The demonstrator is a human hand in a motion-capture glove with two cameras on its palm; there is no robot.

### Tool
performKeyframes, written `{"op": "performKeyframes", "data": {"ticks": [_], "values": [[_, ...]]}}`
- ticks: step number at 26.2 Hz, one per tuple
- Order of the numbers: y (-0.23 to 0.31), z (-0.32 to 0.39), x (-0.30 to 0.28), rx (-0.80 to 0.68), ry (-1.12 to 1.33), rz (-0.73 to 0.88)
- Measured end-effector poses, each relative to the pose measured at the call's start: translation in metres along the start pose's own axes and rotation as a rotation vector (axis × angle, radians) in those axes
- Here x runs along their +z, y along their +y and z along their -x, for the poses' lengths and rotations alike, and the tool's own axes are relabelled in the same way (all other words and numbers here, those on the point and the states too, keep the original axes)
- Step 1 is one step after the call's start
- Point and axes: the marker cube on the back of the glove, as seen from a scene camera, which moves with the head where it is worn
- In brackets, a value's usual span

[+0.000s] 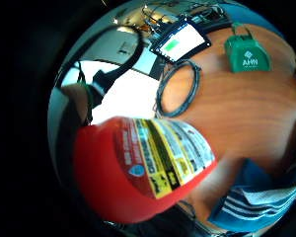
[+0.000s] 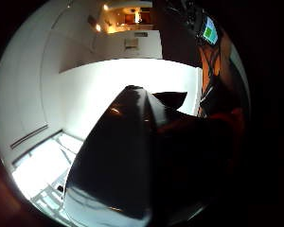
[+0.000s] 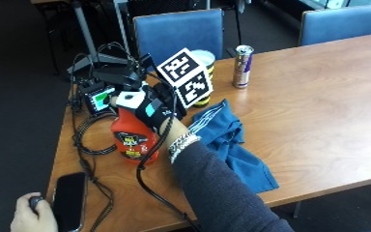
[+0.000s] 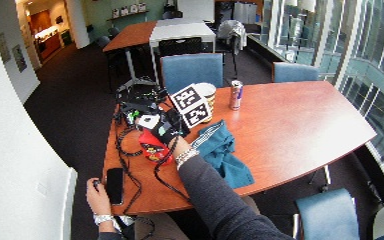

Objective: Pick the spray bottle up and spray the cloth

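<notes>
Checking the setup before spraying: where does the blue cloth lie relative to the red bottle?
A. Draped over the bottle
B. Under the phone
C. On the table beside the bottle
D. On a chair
C: in the outside view the cloth lies flat on the table beside the bottle, which the right hand grips.

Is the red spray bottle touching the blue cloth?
Apart. The outside view shows bare wood between the spray bottle and the cloth; the gloved right hand grips the bottle.

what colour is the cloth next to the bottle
The crumpled cloth is blue with white stripes along one edge, clearest in the outside view.
</notes>
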Motion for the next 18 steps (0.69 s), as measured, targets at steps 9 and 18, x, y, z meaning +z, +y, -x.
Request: {"op": "performKeyframes", "data": {"ticks": [9, 18], "values": [[0.030, -0.029, -0.045, 0.054, 0.100, -0.036], [0.087, -0.037, -0.076, 0.115, 0.459, 0.052]]}}
